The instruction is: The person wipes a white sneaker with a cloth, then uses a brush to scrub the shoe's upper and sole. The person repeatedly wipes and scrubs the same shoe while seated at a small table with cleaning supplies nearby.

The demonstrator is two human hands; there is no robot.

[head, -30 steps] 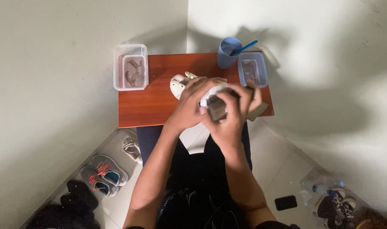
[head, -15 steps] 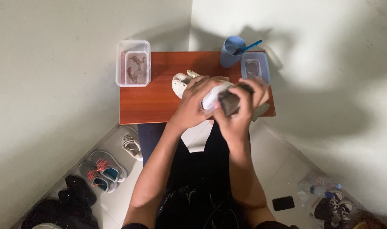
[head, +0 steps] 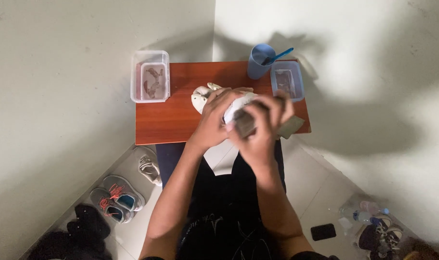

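Over the red-brown table (head: 166, 120), my left hand (head: 212, 120) grips a white shoe (head: 235, 110). My right hand (head: 265, 130) is closed on a dark grey scrubbing block (head: 246, 124), pressed against the shoe's side. Both hands cover most of the shoe. A second white shoe (head: 201, 96) lies on the table just behind my left hand.
A clear plastic box (head: 149, 77) sits at the table's left rear. A blue cup holding a blue brush (head: 260, 60) and a small bluish box (head: 287, 81) sit at the right rear. A grey pad (head: 292, 127) overhangs the right edge. Sneakers (head: 118, 197) and a black phone (head: 323, 232) lie on the floor.
My right hand has slid the grey block a little left and toward me across the shoe. My left hand keeps its grip in nearly the same place.
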